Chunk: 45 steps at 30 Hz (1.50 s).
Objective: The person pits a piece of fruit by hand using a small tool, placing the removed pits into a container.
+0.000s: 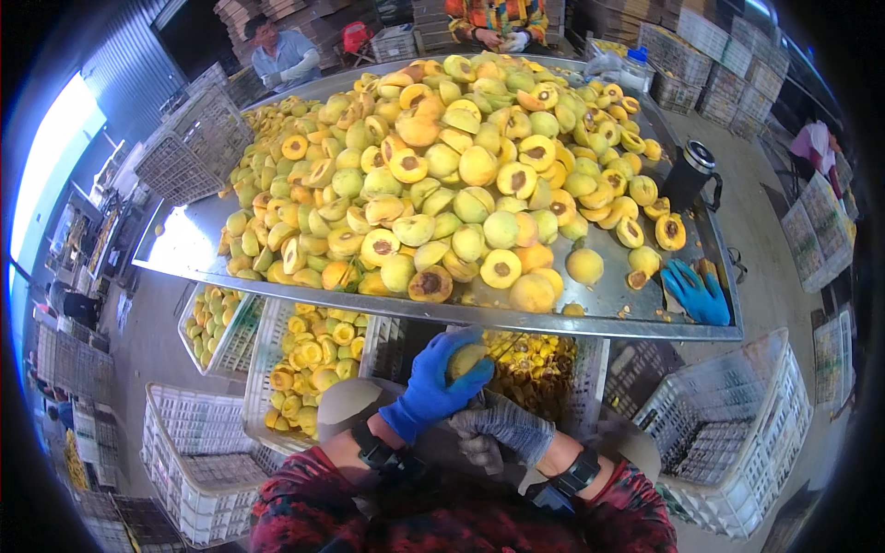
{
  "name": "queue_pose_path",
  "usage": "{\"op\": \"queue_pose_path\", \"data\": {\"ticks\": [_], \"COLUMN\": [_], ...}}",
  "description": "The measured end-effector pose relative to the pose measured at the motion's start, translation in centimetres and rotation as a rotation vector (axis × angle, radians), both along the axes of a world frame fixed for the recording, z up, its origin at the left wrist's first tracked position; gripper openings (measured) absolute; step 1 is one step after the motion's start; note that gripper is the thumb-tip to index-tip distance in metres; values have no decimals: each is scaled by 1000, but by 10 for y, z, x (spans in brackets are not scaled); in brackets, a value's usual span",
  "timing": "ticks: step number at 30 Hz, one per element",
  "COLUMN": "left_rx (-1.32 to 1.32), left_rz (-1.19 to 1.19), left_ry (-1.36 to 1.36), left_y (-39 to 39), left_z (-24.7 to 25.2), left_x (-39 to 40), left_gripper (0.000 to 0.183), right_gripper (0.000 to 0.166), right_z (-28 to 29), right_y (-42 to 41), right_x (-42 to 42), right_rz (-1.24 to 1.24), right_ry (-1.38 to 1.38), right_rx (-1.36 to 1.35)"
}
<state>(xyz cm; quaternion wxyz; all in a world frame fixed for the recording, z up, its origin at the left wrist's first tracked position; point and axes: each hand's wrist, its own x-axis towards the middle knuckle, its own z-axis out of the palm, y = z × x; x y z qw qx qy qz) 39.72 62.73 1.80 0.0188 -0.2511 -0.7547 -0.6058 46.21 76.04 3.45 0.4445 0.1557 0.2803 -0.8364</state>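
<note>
My left hand, in a blue glove, grips a yellow-green peach just below the front edge of the metal table. Close beneath it, my right hand wears a grey knit glove with its fingers curled. A small tool seems to stick out of that fist towards the peach, but the fingers hide most of it. Under both hands sits a crate of peach pits and scraps. On the tabletop ahead lies a large heap of peaches, many halved, some with brown centres showing.
A plastic crate of peach halves stands left of my knees. White crates flank me. On the table's right are a black mug and a blue glove. Across it sit a person in blue and another in plaid.
</note>
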Motion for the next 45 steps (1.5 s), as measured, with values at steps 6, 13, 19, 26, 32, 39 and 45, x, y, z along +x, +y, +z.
{"op": "queue_pose_path", "data": {"ticks": [6, 13, 19, 26, 32, 39, 45], "left_rx": [138, 42, 218, 105, -29, -17, 54], "left_rz": [-184, -269, -117, -176, -159, -197, -245], "left_ry": [-641, -796, -894, -826, -528, -628, -733], "left_y": [-11, -25, -12, -17, 0, -3, -3], "left_z": [4, 5, 21, -2, 2, -1, -2], "left_x": [-7, -29, -26, -40, -31, -32, -35], "left_gripper": [34, 31, 27, 24, 25, 34, 43], "right_gripper": [26, 29, 23, 16, 16, 26, 28], "right_z": [13, -21, -2, -3, -11, 0, -15], "right_y": [-1, -8, -11, -6, 5, 8, 8], "right_x": [-7, -14, -20, -26, -18, -18, -14], "right_rz": [125, 154, 45, 113, -2, 14, -51], "right_ry": [73, -41, 187, 106, 28, 213, 231], "right_rx": [228, 14, 274, 278, -6, 234, 1]}}
